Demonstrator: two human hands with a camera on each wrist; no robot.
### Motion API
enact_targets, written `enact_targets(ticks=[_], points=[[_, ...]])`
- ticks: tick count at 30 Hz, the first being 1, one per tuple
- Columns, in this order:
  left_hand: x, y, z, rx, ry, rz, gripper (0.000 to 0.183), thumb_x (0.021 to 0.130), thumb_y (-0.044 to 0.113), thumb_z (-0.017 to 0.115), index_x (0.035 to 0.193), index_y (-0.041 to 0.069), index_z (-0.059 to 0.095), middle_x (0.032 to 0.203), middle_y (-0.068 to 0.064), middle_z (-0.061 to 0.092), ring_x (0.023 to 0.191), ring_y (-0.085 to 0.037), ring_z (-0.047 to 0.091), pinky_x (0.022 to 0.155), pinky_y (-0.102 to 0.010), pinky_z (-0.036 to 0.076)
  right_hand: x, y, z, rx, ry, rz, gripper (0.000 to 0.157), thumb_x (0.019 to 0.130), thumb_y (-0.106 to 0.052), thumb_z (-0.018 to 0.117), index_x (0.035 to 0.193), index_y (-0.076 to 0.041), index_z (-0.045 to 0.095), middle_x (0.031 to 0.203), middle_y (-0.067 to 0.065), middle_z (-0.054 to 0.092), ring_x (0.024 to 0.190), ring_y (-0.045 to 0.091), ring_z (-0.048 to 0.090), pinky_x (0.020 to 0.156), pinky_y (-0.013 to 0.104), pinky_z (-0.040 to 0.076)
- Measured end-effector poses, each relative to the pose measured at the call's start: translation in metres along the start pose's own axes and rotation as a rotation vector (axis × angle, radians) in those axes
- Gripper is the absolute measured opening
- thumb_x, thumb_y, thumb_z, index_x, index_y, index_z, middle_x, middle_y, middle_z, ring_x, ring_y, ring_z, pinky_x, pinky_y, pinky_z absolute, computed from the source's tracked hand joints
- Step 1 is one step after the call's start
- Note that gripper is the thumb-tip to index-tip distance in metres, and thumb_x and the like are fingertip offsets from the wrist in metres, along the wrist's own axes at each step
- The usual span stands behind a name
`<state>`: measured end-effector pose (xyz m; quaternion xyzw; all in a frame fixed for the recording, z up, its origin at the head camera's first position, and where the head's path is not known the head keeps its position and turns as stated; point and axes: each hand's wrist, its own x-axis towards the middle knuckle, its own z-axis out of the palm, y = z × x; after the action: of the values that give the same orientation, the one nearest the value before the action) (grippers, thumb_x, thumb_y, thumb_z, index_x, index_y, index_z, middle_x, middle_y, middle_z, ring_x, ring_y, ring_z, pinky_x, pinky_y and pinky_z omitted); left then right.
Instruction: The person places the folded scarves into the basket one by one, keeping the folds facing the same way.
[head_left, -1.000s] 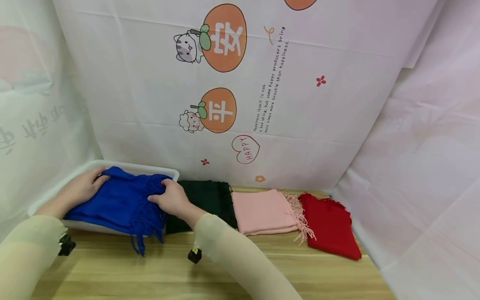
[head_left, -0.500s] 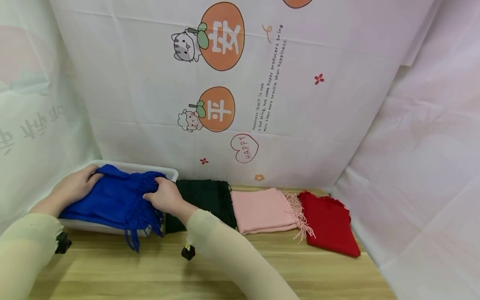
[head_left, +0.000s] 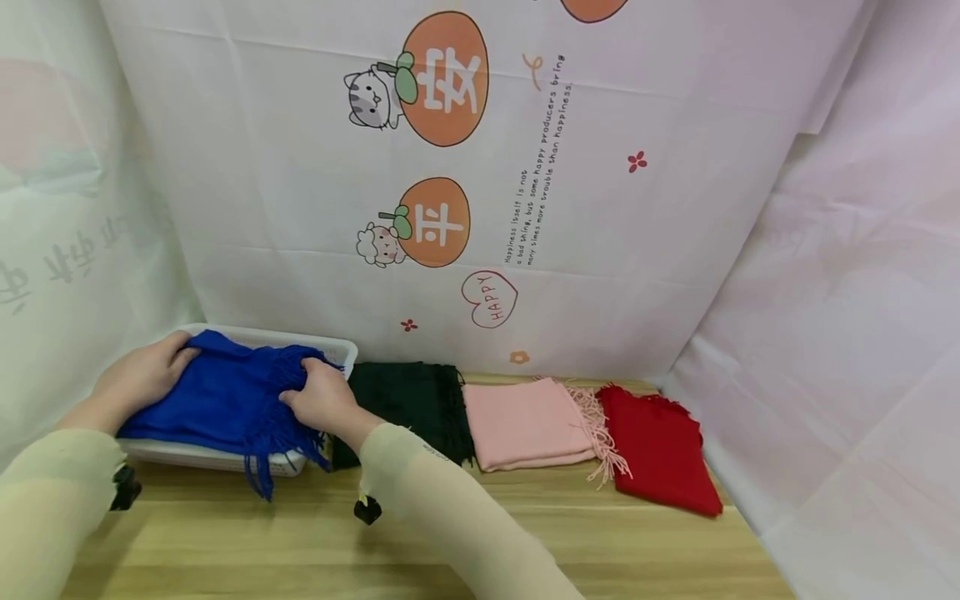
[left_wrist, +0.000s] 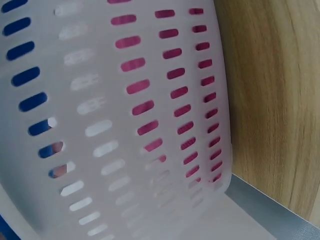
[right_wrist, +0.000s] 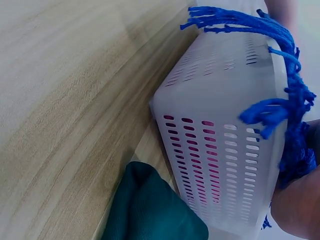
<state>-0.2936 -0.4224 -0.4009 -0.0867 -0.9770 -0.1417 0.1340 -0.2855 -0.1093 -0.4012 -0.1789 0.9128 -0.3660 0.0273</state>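
Note:
A folded blue scarf (head_left: 217, 392) with fringe at its right end lies over the mouth of a white slotted basket (head_left: 341, 343). My left hand (head_left: 146, 375) grips its left side, with the thumb on top. At the fringed end, my right hand (head_left: 326, 398) pinches the scarf between thumb and fingers. Strands of blue fringe (right_wrist: 295, 107) hang over the basket rim in the right wrist view. Through the basket slots in the left wrist view, pink cloth (left_wrist: 137, 86) shows low down and blue higher up. The left fingertips are mostly hidden.
Right of the basket, a folded dark green scarf (head_left: 408, 408), a pink scarf (head_left: 528, 425) and a red scarf (head_left: 663, 454) lie in a row on the wooden table (head_left: 465, 533). A printed white cloth (head_left: 570, 208) hangs behind them.
Both hands have shifted slightly left with the blue scarf, bringing it further over the basket. More of the basket's front right corner shows now. The other scarves stay put.

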Motion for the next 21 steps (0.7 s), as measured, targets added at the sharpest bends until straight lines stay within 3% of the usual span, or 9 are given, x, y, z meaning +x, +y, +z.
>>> enact_targets(ticks=[4, 11, 16, 19, 21], points=[[0.001, -0.001, 0.002, 0.032, 0.002, -0.013, 0.034, 0.121, 0.026, 0.045, 0.139, -0.002, 0.052, 0.135, -0.045, 0.061, 0.117, -0.071, 0.06, 0.093, -0.081, 0.046, 0.0, 0.0, 0.002, -0.04, 0.004, -0.017, 0.063, 0.107, -0.034, 0.079, 0.164, -0.021, 0.055, 0.162, -0.009, 0.058, 0.139, 0.009, 0.063, 0.108, 0.03, 0.055], [0.001, -0.003, 0.01, 0.016, 0.028, 0.003, 0.017, 0.119, 0.022, 0.05, 0.119, 0.005, 0.055, 0.117, -0.036, 0.068, 0.108, -0.067, 0.065, 0.083, -0.076, 0.049, 0.002, 0.001, 0.005, -0.105, 0.001, -0.079, 0.062, 0.107, -0.031, 0.078, 0.163, -0.018, 0.055, 0.16, -0.007, 0.06, 0.141, 0.01, 0.061, 0.109, 0.028, 0.054], [0.003, -0.001, 0.017, -0.001, 0.006, -0.002, 0.018, 0.119, 0.021, 0.05, 0.112, 0.005, 0.053, 0.103, -0.027, 0.068, 0.098, -0.058, 0.068, 0.078, -0.071, 0.049, 0.002, 0.001, 0.006, -0.18, -0.015, -0.116, 0.061, 0.107, -0.031, 0.077, 0.163, -0.017, 0.056, 0.158, -0.006, 0.062, 0.14, 0.009, 0.062, 0.108, 0.026, 0.054], [0.004, 0.001, 0.021, 0.001, -0.028, -0.012, 0.019, 0.119, 0.017, 0.048, 0.11, 0.001, 0.052, 0.096, -0.023, 0.066, 0.09, -0.05, 0.068, 0.076, -0.068, 0.049, 0.002, 0.002, 0.006, -0.215, -0.021, -0.135, 0.057, 0.108, -0.028, 0.077, 0.16, -0.019, 0.059, 0.151, -0.009, 0.067, 0.133, 0.005, 0.065, 0.103, 0.023, 0.056], [0.004, 0.003, 0.024, 0.0, -0.059, -0.019, 0.021, 0.118, 0.015, 0.048, 0.107, -0.001, 0.051, 0.091, -0.02, 0.064, 0.084, -0.043, 0.067, 0.075, -0.065, 0.049, 0.003, 0.003, 0.006, -0.213, -0.023, -0.141, 0.052, 0.108, -0.024, 0.077, 0.157, -0.02, 0.062, 0.136, -0.013, 0.072, 0.118, 0.0, 0.068, 0.095, 0.02, 0.057]])
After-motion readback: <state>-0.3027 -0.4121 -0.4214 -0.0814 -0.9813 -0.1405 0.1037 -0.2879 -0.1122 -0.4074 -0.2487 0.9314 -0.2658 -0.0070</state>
